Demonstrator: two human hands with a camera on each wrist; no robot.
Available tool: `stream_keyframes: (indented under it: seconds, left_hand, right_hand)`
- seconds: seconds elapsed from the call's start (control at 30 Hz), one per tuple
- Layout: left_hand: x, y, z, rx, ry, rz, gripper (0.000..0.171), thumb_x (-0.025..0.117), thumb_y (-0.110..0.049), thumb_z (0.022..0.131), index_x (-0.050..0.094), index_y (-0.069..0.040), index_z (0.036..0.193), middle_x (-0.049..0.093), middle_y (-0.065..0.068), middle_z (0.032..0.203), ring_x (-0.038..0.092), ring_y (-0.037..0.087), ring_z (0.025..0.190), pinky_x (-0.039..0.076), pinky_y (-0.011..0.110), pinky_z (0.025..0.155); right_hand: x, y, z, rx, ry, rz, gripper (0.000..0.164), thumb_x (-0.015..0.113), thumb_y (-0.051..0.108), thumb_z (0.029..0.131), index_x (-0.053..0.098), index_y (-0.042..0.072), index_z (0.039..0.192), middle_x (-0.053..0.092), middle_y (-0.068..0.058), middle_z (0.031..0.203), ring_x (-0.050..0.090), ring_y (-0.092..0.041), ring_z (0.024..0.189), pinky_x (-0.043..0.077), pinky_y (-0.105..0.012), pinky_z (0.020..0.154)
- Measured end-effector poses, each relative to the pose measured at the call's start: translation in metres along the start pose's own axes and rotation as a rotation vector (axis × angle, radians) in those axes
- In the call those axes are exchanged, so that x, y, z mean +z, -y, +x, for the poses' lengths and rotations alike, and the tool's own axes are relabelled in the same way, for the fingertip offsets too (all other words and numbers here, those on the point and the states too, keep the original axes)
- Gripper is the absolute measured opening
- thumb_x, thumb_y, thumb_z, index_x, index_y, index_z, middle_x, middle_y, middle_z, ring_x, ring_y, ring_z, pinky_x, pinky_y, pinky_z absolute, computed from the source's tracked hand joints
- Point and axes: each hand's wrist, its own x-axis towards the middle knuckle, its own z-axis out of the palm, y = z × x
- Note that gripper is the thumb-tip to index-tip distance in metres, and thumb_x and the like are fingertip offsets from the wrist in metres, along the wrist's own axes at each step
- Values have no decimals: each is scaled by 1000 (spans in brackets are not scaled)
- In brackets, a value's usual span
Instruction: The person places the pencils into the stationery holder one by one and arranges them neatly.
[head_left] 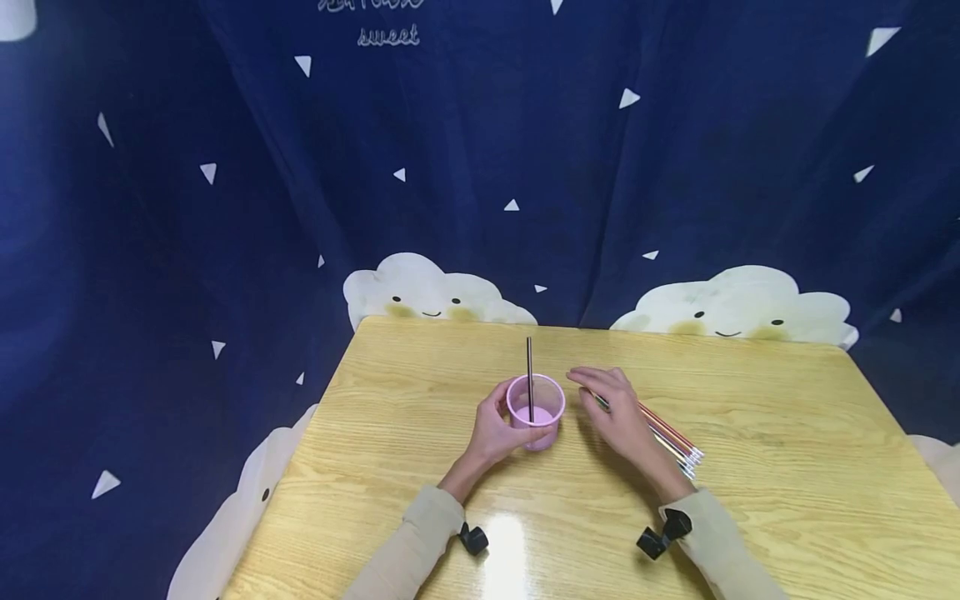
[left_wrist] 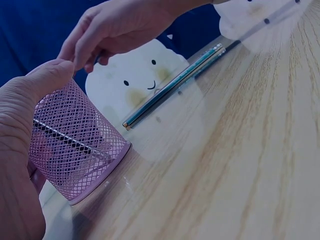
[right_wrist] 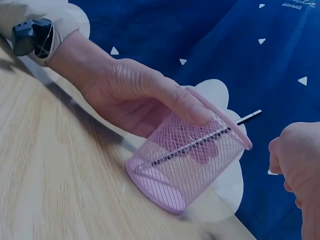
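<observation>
My left hand (head_left: 497, 431) grips a pink mesh pen cup (head_left: 542, 440) round its side, the thumb along the near wall. The cup stands upright on the table. One dark pencil (head_left: 529, 362) leans inside it, its upper end above the rim; in the right wrist view the pencil (right_wrist: 195, 143) shows through the mesh down to the base. My right hand (head_left: 618, 417) hovers just right of the cup, fingers loosely extended toward the rim and holding nothing. Beneath and beside it lie several pencils (head_left: 678, 437), partly hidden by the hand and wrist.
The wooden table (head_left: 787, 467) reaches out on both sides of the hands. Behind it hangs a dark blue curtain (head_left: 465, 125) with white triangles and smiling clouds. Each wrist carries a small black camera, such as the right one (head_left: 663, 533).
</observation>
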Motion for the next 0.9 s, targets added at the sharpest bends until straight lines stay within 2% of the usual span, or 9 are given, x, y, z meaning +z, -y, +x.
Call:
stream_keyframes:
  seconds: [0.3, 0.57, 0.73, 0.9]
  left_hand:
    - [1, 1, 0, -8, -3, 8, 84, 99, -12, 65, 62, -9, 140, 70, 7, 130, 67, 25, 116, 56, 46, 103]
    - [0, 0, 1, -16, 1, -6, 85, 99, -11, 65, 61, -9, 141, 69, 7, 131, 66, 24, 117, 55, 45, 105]
    - [-1, 1, 0, -16, 9, -13, 85, 99, -11, 66, 61, -9, 141, 69, 10, 132, 66, 28, 119, 55, 46, 106]
    - [-1, 1, 0, -16, 23, -69, 83, 99, -9, 67, 61, -7, 141, 66, 19, 135, 64, 35, 122, 52, 55, 108]
  right_hand:
    - [-14, -9, -15, 20, 12, -37, 34, 67, -6, 92, 74, 1, 124, 72, -17, 129, 57, -27, 104, 40, -34, 89]
    - [-19, -17, -28, -11, -14, -71, 35, 72, -11, 87, 75, -1, 121, 73, -21, 124, 60, -32, 101, 41, -38, 89]
    - [-20, -21, -37, 8, -17, -73, 34, 73, -11, 87, 75, -1, 119, 73, -22, 122, 60, -33, 99, 40, -39, 88]
    - [-22, -26, -46, 27, 7, -76, 33, 72, -12, 86, 76, -1, 117, 75, -21, 119, 61, -32, 99, 40, -38, 87]
